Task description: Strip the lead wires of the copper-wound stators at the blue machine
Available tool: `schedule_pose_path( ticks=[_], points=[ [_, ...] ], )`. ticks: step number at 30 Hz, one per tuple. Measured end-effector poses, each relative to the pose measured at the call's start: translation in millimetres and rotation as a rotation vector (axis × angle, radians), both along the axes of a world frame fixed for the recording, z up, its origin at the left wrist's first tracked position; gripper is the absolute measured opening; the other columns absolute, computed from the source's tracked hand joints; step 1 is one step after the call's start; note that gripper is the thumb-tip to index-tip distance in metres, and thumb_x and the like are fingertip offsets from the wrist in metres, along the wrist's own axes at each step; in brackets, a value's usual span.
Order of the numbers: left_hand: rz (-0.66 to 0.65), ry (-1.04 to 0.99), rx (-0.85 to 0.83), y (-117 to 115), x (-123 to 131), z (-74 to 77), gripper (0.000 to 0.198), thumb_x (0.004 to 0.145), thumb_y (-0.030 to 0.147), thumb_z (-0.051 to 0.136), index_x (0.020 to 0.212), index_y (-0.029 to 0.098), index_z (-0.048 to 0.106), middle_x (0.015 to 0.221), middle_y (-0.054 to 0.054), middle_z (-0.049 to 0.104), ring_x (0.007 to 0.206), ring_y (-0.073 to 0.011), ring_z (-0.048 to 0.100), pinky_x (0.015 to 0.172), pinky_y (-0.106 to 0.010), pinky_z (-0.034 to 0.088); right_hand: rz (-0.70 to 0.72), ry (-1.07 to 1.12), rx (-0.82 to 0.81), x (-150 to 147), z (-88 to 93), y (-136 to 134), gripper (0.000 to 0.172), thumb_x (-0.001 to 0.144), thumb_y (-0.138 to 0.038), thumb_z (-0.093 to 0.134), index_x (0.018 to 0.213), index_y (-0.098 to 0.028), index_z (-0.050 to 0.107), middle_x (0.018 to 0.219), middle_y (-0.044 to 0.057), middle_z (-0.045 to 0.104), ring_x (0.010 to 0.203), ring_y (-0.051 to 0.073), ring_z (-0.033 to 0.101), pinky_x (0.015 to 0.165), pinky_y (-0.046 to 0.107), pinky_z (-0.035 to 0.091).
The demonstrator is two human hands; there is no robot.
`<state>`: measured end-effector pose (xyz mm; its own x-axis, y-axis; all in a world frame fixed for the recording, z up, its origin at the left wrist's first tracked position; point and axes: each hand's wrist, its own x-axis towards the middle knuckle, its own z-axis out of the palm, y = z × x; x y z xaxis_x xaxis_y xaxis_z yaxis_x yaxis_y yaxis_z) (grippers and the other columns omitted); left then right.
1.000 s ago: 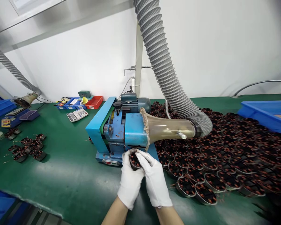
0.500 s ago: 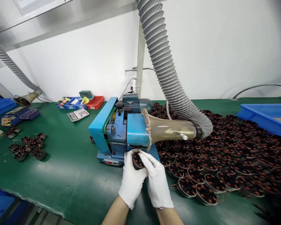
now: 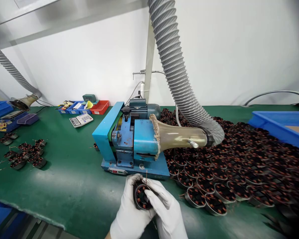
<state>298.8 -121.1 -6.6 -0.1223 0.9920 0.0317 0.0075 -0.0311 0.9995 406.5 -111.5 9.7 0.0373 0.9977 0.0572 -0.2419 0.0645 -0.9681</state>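
A round motor stator (image 3: 140,196) with copper windings is held between my two white-gloved hands, just in front of the blue machine. My left hand (image 3: 129,207) wraps round its left side and underneath. My right hand (image 3: 165,205) has thumb and fingers closed at the stator's right edge, where thin wire leads (image 3: 146,176) stick up. The stator's open face is turned toward me. Right behind stands the belt-driven blue machine (image 3: 146,137), with a slot in its front cover and a motor on top.
Rows of similar stators (image 3: 215,204) cover the bench at right; a smaller group (image 3: 39,162) sits at left. A grey exhaust hose (image 3: 181,79) joins the machine's clear funnel (image 3: 179,134). A calculator (image 3: 81,120), small bins (image 3: 99,107) and a blue tray (image 3: 274,116) stand farther back.
Both hands have drawn the stator back from the machine's front, down toward me. The stator's face is now tipped more toward the camera. The view has shifted slightly.
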Motion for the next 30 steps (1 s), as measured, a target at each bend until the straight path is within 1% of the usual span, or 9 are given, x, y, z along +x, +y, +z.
schedule_pose_path(
  ticks=[3, 6, 9, 11, 16, 20, 23, 27, 30],
  points=[
    [-0.033, 0.179, 0.058, -10, -13, 9.1, 0.055, 0.053, 0.012, 0.078, 0.104, 0.023, 0.060, 0.111, -0.006, 0.061, 0.104, -0.0237, 0.059, 0.091, -0.032, 0.047, 0.006, 0.053, -0.012, 6, 2.5, -9, 0.017, 0.072, -0.035, 0.073, 0.086, -0.026, 0.077, 0.101, 0.007, 0.072, 0.099, 0.025, 0.063, 0.090, 0.032, 0.048],
    [0.014, 0.248, -0.034, -9, -19, 24.5, 0.054, 0.042, 0.008, 0.079, 0.091, 0.021, 0.059, 0.091, 0.000, 0.062, 0.083, -0.0191, 0.061, 0.076, -0.027, 0.051, -0.005, 0.259, -0.136, 11, 6.9, -9, 0.022, 0.074, -0.040, 0.072, 0.089, -0.025, 0.076, 0.093, 0.006, 0.073, 0.089, 0.021, 0.065, 0.084, 0.028, 0.050],
    [0.126, 0.082, -0.166, -10, -21, 36.6, 0.058, 0.048, 0.014, 0.075, 0.102, 0.019, 0.054, 0.092, -0.002, 0.062, 0.079, -0.0168, 0.062, 0.073, -0.026, 0.051, 0.154, 0.476, -0.270, 12, 12.2, -9, 0.029, 0.076, -0.047, 0.068, 0.088, -0.022, 0.075, 0.079, 0.006, 0.072, 0.070, 0.017, 0.064, 0.069, 0.028, 0.053],
    [0.069, -0.090, -0.208, -13, -23, 40.2, 0.070, 0.054, 0.018, 0.073, 0.120, 0.019, 0.047, 0.105, -0.007, 0.063, 0.092, -0.0199, 0.063, 0.081, -0.028, 0.051, 0.232, 0.488, -0.282, 10, 16.0, -8, 0.036, 0.072, -0.050, 0.071, 0.092, -0.021, 0.075, 0.084, 0.008, 0.071, 0.071, 0.019, 0.064, 0.069, 0.031, 0.053],
    [-0.136, -0.133, -0.162, -22, -30, 34.6, 0.078, 0.065, 0.027, 0.073, 0.134, 0.022, 0.038, 0.132, -0.010, 0.053, 0.121, -0.0277, 0.050, 0.103, -0.038, 0.039, 0.111, 0.249, -0.119, -4, 20.4, -4, 0.026, 0.055, -0.034, 0.085, 0.077, -0.022, 0.076, 0.084, 0.007, 0.072, 0.079, 0.023, 0.065, 0.076, 0.036, 0.052],
    [-0.114, 0.043, 0.005, -21, -28, 28.7, 0.059, 0.064, 0.029, 0.075, 0.119, 0.022, 0.052, 0.124, -0.009, 0.055, 0.115, -0.0282, 0.053, 0.100, -0.039, 0.041, 0.041, 0.215, -0.121, -10, 22.8, -2, 0.011, 0.060, -0.028, 0.081, 0.065, -0.020, 0.075, 0.076, 0.004, 0.070, 0.075, 0.019, 0.063, 0.072, 0.030, 0.052],
    [-0.086, 0.045, 0.040, -22, -24, 28.1, 0.051, 0.062, 0.025, 0.078, 0.108, 0.022, 0.057, 0.116, -0.007, 0.056, 0.105, -0.0247, 0.057, 0.093, -0.034, 0.045, 0.042, 0.360, -0.206, -2, 30.9, 5, 0.016, 0.057, -0.026, 0.084, 0.068, -0.018, 0.075, 0.066, 0.002, 0.065, 0.058, 0.012, 0.056, 0.057, 0.023, 0.049],
    [-0.125, -0.385, -0.091, -25, -24, 31.8, 0.055, 0.057, 0.029, 0.084, 0.105, 0.024, 0.057, 0.097, -0.003, 0.063, 0.077, -0.0172, 0.063, 0.073, -0.028, 0.050, -0.072, 0.631, -0.222, 23, 39.1, 20, 0.027, 0.054, -0.029, 0.086, 0.075, -0.018, 0.075, 0.066, -0.001, 0.060, 0.054, 0.007, 0.048, 0.051, 0.018, 0.045],
    [-0.226, -0.854, -0.170, -24, -33, 37.8, 0.048, 0.068, 0.049, 0.075, 0.106, 0.024, 0.060, 0.098, -0.004, 0.067, 0.067, -0.0131, 0.064, 0.063, -0.023, 0.050, -0.078, 0.468, -0.223, 29, 23.9, 24, 0.025, 0.058, -0.033, 0.082, 0.077, -0.019, 0.074, 0.072, 0.001, 0.064, 0.060, 0.011, 0.053, 0.057, 0.021, 0.049]
  ],
)
